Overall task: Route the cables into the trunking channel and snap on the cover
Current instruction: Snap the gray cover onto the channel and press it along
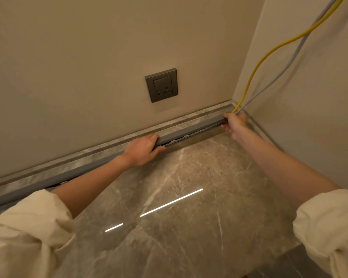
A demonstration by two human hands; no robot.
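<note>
Two beige walls [88, 57] meet in a corner at the upper right, and below them lies a glossy grey-brown marble floor [189, 187] streaked with pale veins and a bright bar of reflected light. A marble skirting [113, 144] of the same stone runs along the foot of both walls.

Along the far edge of the floor, just beside the skirting, lies the long grey trunking channel [191, 131], reaching from the left edge of the view to the far right corner. Its grey cover [64, 175] lies along the top; between the hands a row of pale slotted fingers shows along the side facing the camera, so the cover looks not fully seated there.

Both forearms reach in, with cream sleeves [22, 227] pushed up. The left hand [143, 150] is clamped around the trunking near its middle, fingers over the top and thumb on the near side. The right hand [236, 124] grips the trunking's end in the far right corner of the floor, closed around it where the cables come out.

A yellow cable [255, 71] and a grey cable [289, 63] rise side by side from that end and climb the right wall out of view.

A dark grey wall socket [161, 85] sits on the back wall above the trunking.
</note>
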